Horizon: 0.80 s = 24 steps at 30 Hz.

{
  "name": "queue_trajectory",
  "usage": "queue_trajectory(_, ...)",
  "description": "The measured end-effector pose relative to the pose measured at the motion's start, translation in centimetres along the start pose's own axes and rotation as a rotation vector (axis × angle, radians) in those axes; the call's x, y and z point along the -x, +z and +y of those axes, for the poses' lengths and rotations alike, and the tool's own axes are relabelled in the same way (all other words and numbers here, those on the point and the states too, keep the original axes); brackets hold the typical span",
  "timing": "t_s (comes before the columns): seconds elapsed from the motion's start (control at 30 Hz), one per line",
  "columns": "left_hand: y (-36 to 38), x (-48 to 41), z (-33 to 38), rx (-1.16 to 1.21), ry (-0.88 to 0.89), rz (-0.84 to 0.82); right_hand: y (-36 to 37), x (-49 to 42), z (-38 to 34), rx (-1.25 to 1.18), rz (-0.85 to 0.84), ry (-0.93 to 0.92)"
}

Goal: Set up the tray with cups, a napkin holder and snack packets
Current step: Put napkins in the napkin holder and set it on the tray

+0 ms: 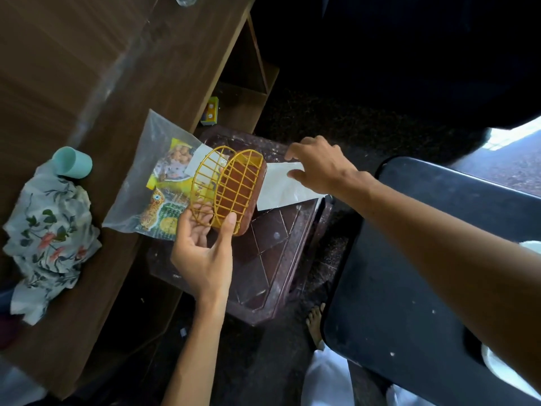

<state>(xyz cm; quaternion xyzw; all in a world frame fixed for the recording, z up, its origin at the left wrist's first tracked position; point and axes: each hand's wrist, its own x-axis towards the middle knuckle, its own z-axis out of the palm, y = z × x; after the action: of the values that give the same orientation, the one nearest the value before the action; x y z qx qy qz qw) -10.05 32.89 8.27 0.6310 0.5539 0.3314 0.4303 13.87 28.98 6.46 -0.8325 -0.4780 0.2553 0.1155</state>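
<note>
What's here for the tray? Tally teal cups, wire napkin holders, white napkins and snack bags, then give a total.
Teal plastic cup: 1
Yellow wire napkin holder, gripped by the left hand: 1
White paper napkins: 2, one pinched by the right hand, one behind the holder
Clear plastic bag of snack packets: 1
Total: 5

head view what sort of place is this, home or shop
Likely a home room: a wooden table with a floral cloth, a maroon plastic stool and a bare foot on the floor.
</note>
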Motion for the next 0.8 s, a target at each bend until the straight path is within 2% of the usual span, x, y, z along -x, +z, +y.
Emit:
queue_trajectory(0.17, -0.2, 0.5, -0.1, 0.004, -0.002, -0.018, 1.3, -0.5, -0.7, 0.154, -0.057, 0.152)
queue_trajectory(0.47, -0.3, 0.5, 0.3, -0.009, -0.021, -0.016, 1.4, -0.7, -0.3, -0.043, -0.083, 0.274)
queue_trajectory(0.67, -0.8, 0.5, 0.2, -0.011, -0.029, -0.013, 1.6, -0.6, 0.0, 0.017, -0.101, 0.239)
queue_trajectory(0.8, -1.0, 0.4, -0.1, -0.007, -0.019, -0.002, 2.3, -0.1, 0.3, -0.036, 0.01, 0.178)
